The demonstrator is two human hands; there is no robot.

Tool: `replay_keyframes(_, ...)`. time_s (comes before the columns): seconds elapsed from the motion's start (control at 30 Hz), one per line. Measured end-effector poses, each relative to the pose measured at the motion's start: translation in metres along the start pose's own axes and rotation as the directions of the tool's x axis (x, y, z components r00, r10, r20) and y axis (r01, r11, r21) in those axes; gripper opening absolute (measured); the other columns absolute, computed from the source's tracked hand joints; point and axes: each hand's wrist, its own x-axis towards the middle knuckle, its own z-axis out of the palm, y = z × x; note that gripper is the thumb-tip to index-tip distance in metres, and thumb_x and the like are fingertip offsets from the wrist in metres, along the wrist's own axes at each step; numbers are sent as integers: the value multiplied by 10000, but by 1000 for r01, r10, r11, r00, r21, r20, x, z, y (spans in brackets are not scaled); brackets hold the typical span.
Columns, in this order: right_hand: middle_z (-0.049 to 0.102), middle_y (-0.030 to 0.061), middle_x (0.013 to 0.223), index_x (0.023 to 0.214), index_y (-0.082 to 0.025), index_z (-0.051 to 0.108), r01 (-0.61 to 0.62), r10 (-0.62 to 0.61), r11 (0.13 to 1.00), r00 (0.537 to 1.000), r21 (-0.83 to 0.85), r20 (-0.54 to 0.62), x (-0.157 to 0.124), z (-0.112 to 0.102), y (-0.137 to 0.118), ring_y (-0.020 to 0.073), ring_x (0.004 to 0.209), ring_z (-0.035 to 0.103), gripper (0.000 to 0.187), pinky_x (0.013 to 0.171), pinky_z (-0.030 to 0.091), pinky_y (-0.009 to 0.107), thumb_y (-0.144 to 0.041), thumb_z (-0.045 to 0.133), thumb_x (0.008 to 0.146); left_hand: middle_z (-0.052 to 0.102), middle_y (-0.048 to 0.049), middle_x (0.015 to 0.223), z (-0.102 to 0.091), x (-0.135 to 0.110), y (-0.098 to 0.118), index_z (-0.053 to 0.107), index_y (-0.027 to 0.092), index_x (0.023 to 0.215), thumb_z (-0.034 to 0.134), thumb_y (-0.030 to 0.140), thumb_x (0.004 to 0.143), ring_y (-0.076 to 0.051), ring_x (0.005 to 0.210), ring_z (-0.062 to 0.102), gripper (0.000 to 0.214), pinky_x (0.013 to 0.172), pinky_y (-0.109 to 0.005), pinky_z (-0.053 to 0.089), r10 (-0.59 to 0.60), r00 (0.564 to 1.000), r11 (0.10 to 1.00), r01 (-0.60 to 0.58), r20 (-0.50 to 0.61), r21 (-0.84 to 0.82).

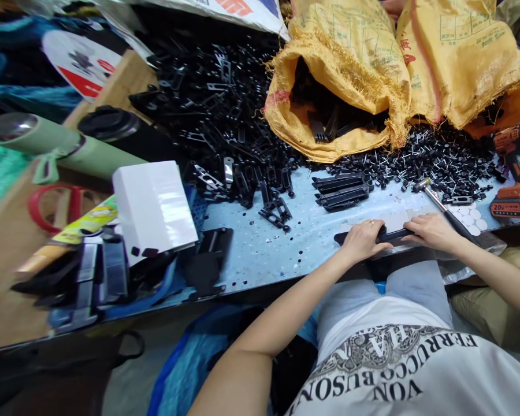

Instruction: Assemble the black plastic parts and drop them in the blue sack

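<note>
My left hand (pixel 363 240) and my right hand (pixel 431 230) both press on a long black plastic part (pixel 392 235) that lies flat near the front edge of the light blue table (pixel 286 242). The left hand's fingers curl over the part's left half. On the part's right end rests my right hand, its fingers closed over it. A small hammer (pixel 437 199) lies just beyond the right hand, its head pointing left.
A stack of similar black parts (pixel 342 190) lies behind the hands. A big heap of black plastic pieces (pixel 225 110), small black clips (pixel 437 159), yellow sacks (pixel 351 75), an orange drill (pixel 515 167) and a white box (pixel 153 205) surround them.
</note>
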Motion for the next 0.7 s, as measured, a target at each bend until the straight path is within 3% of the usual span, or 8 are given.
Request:
replay_keyframes(0.07, 637, 68, 836, 956, -170, 621, -8, 10, 999, 999, 41, -44, -6, 11, 10, 174, 795, 552, 420, 679, 297, 278, -505, 367, 938, 610, -124, 1118, -2, 25, 0, 493, 166, 1228, 537, 515, 829, -256, 1065, 550, 533, 863, -368, 440, 13, 999, 999, -14, 31, 48)
replay_keyframes(0.13, 643, 74, 896, 954, -174, 633, -42, 46, 998, 995, 45, -93, -4, 16, 21, 188, 850, 541, 393, 725, 320, 293, -468, 373, 945, 571, -134, 1200, -2, 60, -3, 472, 180, 1272, 455, 330, 902, -264, 1124, 501, 400, 901, -408, 396, -50, 999, 993, 50, -2, 111)
replay_keyframes(0.23, 629, 96, 1023, 1035, -168, 620, -172, 168, 985, 972, -12, -162, 18, 16, 38, 210, 934, 508, 318, 768, 330, 317, -311, 344, 968, 619, -170, 1060, -1, 113, -10, 594, 116, 1111, 364, 70, 868, -272, 1048, 521, 338, 881, -431, 373, -174, 984, 975, 168, 30, 143)
replay_keyframes(0.33, 594, 131, 1120, 1115, -151, 586, -226, 214, 972, 965, -66, -150, 55, 13, 52, 235, 1002, 472, 290, 788, 333, 336, -170, 359, 935, 635, -191, 944, -6, 135, -12, 647, 71, 933, 373, 28, 826, -283, 977, 542, 297, 849, -423, 382, -197, 978, 973, 187, 71, 135)
replay_keyframes(0.43, 608, 142, 1032, 994, -136, 620, -150, 153, 988, 984, 41, -89, 78, 11, 58, 228, 956, 494, 235, 795, 360, 338, -143, 403, 904, 641, -162, 968, -22, 110, -15, 650, 91, 946, 454, 116, 832, -256, 928, 570, 228, 830, -384, 411, -231, 972, 973, 230, -45, -35)
replay_keyframes(0.5, 610, 118, 985, 943, -141, 619, -114, 158, 959, 975, 261, -154, 77, 10, 52, 197, 900, 525, 186, 784, 395, 313, -195, 446, 901, 658, -110, 905, -35, 72, -20, 659, 122, 929, 553, 250, 811, -218, 830, 596, 204, 776, -342, 442, -374, 920, 882, 314, -117, -351)
replay_keyframes(0.6, 621, 65, 889, 914, -152, 599, -91, 280, 763, 939, 640, -200, 59, 11, 34, 151, 771, 563, 232, 708, 447, 270, -373, 547, 865, 646, -52, 738, -46, 11, -31, 662, 134, 830, 646, 454, 721, -149, 633, 574, 338, 635, -284, 451, -638, 770, 468, 405, 18, -786)
replay_keyframes(0.7, 612, 30, 747, 823, -156, 587, -125, 329, 605, 939, 787, -104, 43, 11, 14, 140, 668, 562, 318, 620, 452, 253, -474, 587, 816, 627, -30, 654, -42, -30, -37, 653, 125, 756, 748, 514, 571, -101, 546, 527, 441, 564, -242, 420, -742, 642, 108, 400, 194, -910)
